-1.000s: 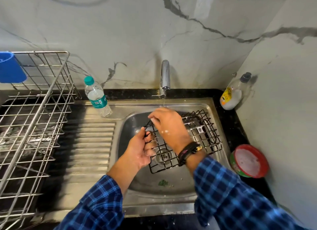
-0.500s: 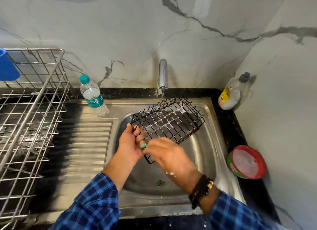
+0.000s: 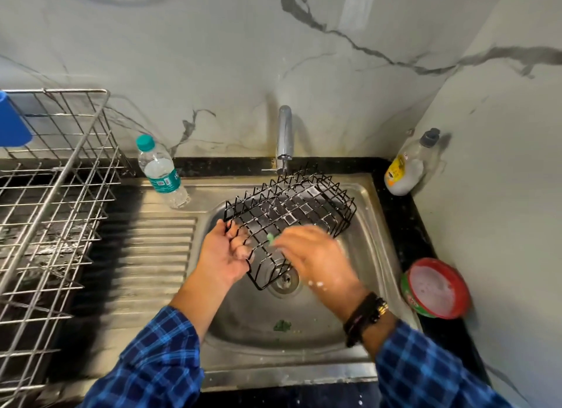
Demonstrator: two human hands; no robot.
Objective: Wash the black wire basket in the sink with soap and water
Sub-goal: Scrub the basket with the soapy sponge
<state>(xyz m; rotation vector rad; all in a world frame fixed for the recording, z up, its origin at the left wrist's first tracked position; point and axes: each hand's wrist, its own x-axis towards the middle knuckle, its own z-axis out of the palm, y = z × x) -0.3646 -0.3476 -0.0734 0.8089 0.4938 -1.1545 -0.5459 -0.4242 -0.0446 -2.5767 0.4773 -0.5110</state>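
— Left hand (image 3: 225, 255) clamped on the black wire basket (image 3: 292, 213), fingers hooked through the wires at its near left corner; basket held tilted over the sink (image 3: 375, 255) bowl, its far edge under the tap (image 3: 285, 133); suds on the wires.
— And the right hand (image 3: 313, 255)?
— Blurred; fingertips appear pinched on a green scrubber (image 3: 270, 237) against the near edge.
— Risks?
— One soapy corner carries the whole basket; a hard scrub stroke could twist it loose and drop it onto the drain (image 3: 284, 281); fingers threaded through the mesh could get nipped; the thin stream may leave soap on the low end. The water bottle (image 3: 161, 173) stands just beside the bowl; a swinging basket could topple it.
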